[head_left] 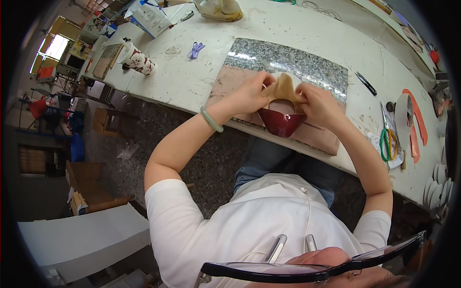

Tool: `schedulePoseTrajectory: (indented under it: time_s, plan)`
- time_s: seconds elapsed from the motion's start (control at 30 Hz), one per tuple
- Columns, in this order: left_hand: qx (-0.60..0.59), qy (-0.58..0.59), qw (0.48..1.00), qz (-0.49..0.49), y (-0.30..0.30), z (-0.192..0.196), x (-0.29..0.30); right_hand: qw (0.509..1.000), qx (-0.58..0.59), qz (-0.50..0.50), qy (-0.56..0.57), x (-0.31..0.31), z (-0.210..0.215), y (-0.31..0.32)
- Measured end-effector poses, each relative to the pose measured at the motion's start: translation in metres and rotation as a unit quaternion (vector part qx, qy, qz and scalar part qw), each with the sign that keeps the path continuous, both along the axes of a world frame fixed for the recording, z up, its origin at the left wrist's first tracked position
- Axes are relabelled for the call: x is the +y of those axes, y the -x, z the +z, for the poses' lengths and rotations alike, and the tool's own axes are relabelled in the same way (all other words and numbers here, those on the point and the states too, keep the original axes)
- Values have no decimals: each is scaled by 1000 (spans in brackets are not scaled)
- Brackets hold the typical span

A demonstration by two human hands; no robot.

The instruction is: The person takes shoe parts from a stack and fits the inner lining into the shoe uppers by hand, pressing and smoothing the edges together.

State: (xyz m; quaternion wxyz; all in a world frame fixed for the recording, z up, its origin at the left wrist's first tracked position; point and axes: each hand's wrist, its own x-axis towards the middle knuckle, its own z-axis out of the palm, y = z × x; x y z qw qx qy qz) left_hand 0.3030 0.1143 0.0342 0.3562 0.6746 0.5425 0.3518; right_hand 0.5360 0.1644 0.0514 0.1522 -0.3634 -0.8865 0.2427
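My piece: here it is, just right of centre in the frame, a red-and-tan piece (282, 126), glossy dark red below, tan above, with a rounded gap in between.
Left hand (253, 92): fingers drawn in, thumb and fingertips pinching the tan part at its left side; a pale green bangle (211, 119) circles that wrist.
Right hand (319, 103): closed up just as tightly, gripping the piece's right edge.
Under the work: a pinkish-brown board (229, 86) nearest me, a speckled slab (293, 56) beyond, both on the white bench (175, 79).
Upper left of the frame: a patterned cup (139, 61) leaning in view, a purple ribbon (195, 50) to its right, a white-and-blue box (148, 19) above.
Right of the frame: a dark cutter (367, 84), then scissors (385, 137) with green and yellow handles, near an orange-red strip (419, 117).
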Motion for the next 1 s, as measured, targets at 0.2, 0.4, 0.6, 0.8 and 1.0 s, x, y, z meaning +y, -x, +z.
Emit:
schedulePoseTrajectory:
  time_s: [0.2,0.4,0.6,0.8,1.0]
  plan:
    - [-119,141,983,27,-3,-4,10,996,-8,-65,55,4,-8,0]
    - [-118,151,981,18,-3,0,10,951,207,-141,180,-2,-14,-10]
    - [-41,126,991,22,-28,6,14,976,149,-138,82,-19,-10,0]
    - [150,-23,988,-24,-26,-2,16,979,172,-106,-40,-9,-42,4]
    - [88,-22,995,-52,-23,0,21,973,129,-185,-53,-11,-34,8]
